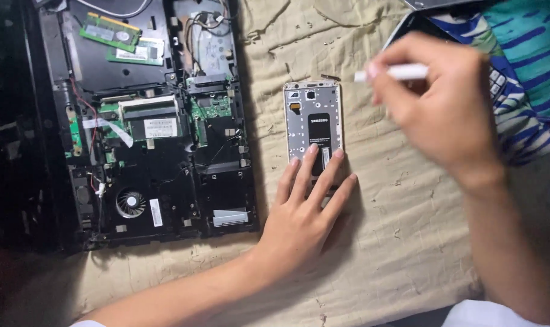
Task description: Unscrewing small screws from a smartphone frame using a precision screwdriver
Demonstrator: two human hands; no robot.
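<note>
Just below the middle of the frame, the left hand is lying flat and open, fingers spread, its fingertips pressing on the lower half of an opened phone whose back cover is off. It is pinning rather than gripping. The phone is lying with its long axis running up and down the frame, its top end pointing away from the person, so the bare upper half is sitting directly above the left fingertips.

Up and to the right, the right hand is hovering with fingers curled around a thin white tool, whose tip is pointing left toward the phone's upper right corner, near it but not touching. The left hand is the nearer one.

Both are working over a crumpled beige cloth. At the left of the frame a dismantled laptop is lying open, showing its fan and green boards. A blue patterned fabric is filling the upper right corner.

The right hand is motion-blurred, so its exact grip is hard to make out, and the phone's lower end is hidden under the left fingers.
</note>
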